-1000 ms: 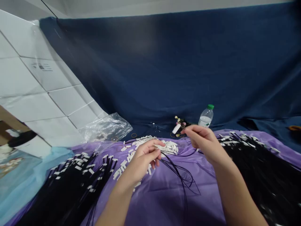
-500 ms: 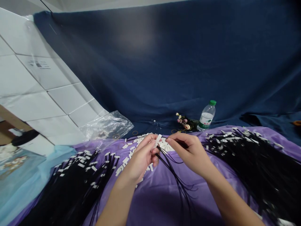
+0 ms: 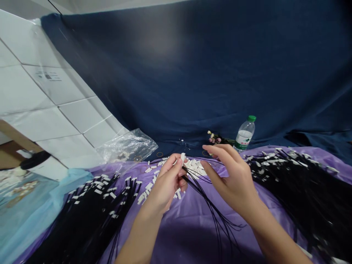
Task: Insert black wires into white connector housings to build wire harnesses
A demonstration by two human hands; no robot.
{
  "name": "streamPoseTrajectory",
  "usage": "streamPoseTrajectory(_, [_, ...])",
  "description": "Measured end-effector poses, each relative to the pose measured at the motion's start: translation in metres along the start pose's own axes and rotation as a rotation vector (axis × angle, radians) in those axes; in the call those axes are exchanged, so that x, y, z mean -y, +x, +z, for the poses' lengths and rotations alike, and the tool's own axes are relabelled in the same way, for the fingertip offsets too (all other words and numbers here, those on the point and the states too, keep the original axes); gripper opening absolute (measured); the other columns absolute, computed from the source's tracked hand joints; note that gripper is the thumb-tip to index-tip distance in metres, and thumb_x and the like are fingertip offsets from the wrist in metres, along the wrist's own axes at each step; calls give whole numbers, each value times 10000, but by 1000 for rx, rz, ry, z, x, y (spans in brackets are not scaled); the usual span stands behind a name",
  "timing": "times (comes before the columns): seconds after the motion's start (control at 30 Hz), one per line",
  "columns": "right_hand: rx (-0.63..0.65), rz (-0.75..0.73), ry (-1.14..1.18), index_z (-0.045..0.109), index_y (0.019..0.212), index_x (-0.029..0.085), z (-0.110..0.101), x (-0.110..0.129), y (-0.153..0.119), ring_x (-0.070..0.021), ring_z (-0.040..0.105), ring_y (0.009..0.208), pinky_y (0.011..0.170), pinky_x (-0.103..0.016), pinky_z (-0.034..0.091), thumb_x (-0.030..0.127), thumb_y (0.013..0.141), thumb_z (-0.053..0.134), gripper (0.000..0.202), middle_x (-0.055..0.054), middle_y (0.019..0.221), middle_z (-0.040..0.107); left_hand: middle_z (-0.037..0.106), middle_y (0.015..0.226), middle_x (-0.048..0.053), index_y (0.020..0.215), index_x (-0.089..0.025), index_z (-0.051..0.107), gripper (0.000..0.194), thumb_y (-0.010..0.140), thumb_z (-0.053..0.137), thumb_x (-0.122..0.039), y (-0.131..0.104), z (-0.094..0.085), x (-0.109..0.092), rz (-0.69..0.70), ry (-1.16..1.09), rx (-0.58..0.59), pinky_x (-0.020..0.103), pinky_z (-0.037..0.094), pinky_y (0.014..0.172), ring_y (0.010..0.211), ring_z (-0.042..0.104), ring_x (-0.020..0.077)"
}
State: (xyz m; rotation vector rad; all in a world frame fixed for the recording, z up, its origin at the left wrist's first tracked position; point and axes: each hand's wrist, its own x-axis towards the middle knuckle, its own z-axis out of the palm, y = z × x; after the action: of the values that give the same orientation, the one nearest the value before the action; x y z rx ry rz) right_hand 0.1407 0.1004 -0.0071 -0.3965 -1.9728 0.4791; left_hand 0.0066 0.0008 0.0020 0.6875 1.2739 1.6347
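Hands parted above purple cloth, facing blue drape.

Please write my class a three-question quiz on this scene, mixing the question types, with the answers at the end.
1. Multiple choice: what colour is the cap on the bottle?
A) red
B) green
C) blue

2. True or false: the left hand holds black cords.

3. Fill in the missing word: the loose white pieces lie on a ____ cloth.

Key: 1. B; 2. true; 3. purple
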Motion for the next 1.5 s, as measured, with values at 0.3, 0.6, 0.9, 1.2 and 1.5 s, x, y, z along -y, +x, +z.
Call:
streamPoseTrajectory(0.3, [141, 350, 8, 486, 1194, 227, -29, 4, -6, -176, 608, 787, 647, -295, 521, 438, 844, 608, 427, -91, 1073, 604, 381, 611, -66, 849, -183, 474, 243, 818, 647, -350, 2, -2, -3, -34, -207, -105, 159, 349, 423, 447, 421, 40])
streamPoseTrajectory(0.6, [558, 281, 12, 559, 617, 190, -46, -5, 1, -99, 443, 482, 418, -237, 296, 482, 901, 508, 410, 4, 527, 516, 405, 588, -65, 841, -169, 491, 195, 837, 627, -309, 5, -6, 1, -50, -295, -128, 164, 339, 405, 424, 435, 44])
streamPoseTrajectory(0.9, [464, 270, 393, 697, 987, 244, -11, 8, 0, -120, 641, 753, 606, -198, 490, 299, 902, 553, 176, -6, 944, 704, 434, 609, -53, 814, -157, 496, 197, 824, 639, -292, 8, -8, 4, -117, -324, -42, 160, 314, 395, 426, 425, 39])
streamPoseTrajectory(1.2, [318, 77, 437, 683, 1019, 232, 4, 0, -3, -126, 648, 808, 626, -216, 516, 122, 864, 563, 225, -18, 952, 700, 430, 557, -62, 830, -158, 522, 259, 768, 694, -342, 4, -2, 4, -180, -303, -62, 157, 258, 380, 396, 395, 40])
streamPoseTrajectory(1.5, [222, -88, 462, 708, 973, 238, 12, 1, -1, -146, 643, 871, 759, -287, 528, 98, 864, 571, 224, -30, 936, 696, 410, 548, -66, 832, -165, 532, 237, 780, 678, -344, 0, 2, 5, -203, -322, -17, 162, 282, 376, 393, 396, 47])
